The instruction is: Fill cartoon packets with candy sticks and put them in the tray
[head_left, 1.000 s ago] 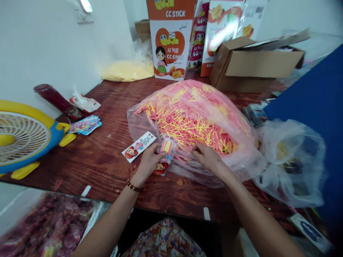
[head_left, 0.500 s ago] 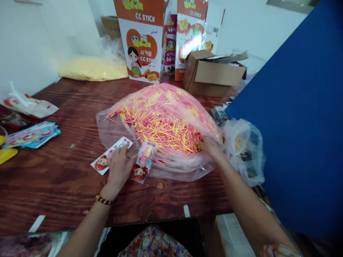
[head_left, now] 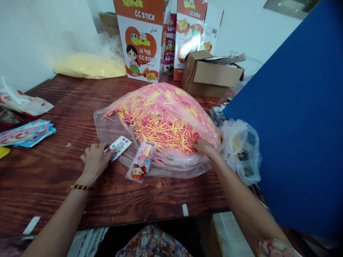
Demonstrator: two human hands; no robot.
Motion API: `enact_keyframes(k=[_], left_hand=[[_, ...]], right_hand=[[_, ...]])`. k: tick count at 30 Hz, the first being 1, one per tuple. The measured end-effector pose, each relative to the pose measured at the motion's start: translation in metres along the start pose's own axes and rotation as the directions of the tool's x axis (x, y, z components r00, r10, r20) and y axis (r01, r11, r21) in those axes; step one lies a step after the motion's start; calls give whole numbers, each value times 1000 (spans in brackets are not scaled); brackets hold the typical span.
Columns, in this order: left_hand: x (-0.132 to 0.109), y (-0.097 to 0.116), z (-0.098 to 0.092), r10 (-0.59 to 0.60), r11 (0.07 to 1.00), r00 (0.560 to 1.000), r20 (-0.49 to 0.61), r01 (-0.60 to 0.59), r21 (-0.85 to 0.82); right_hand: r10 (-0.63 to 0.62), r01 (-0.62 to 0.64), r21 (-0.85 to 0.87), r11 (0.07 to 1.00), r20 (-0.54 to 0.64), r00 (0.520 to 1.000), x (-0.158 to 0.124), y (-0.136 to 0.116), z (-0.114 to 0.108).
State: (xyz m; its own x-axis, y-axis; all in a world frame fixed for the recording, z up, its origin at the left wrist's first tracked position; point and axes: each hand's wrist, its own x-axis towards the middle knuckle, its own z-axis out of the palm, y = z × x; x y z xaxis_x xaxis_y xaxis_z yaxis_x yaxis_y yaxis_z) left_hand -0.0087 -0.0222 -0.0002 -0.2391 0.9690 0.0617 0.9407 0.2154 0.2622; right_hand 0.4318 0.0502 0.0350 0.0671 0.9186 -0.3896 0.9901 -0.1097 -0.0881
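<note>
Left hand (head_left: 94, 160) lay flat on the wooden bench (head_left: 53, 178), fingers spread over an empty printed sachet (head_left: 119, 145), filled sachet (head_left: 141, 162) just beside, right hand (head_left: 205, 147) reached into the clear bag of pink and yellow sticks (head_left: 160, 121), its grip hidden

One head-worn camera looks forward and down, close over the wooden table (head_left: 53, 178).
</note>
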Motion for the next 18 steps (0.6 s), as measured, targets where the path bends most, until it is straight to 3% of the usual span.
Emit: enact_keyframes(k=[8,13,18], left_hand=[[8,8,4,14,999,1000,25,-15,30],[9,9,9,15,999,1000,0,-15,41],[11,9,9,-3,1000,1000,-31,3,3]], right_hand=[[65,-64,-38,997,40,997,-3,-9,3],[79,-81,-35,996,-56,995,-11,-13,11],[33,-22,66,998,-170,985,-11,0,24]])
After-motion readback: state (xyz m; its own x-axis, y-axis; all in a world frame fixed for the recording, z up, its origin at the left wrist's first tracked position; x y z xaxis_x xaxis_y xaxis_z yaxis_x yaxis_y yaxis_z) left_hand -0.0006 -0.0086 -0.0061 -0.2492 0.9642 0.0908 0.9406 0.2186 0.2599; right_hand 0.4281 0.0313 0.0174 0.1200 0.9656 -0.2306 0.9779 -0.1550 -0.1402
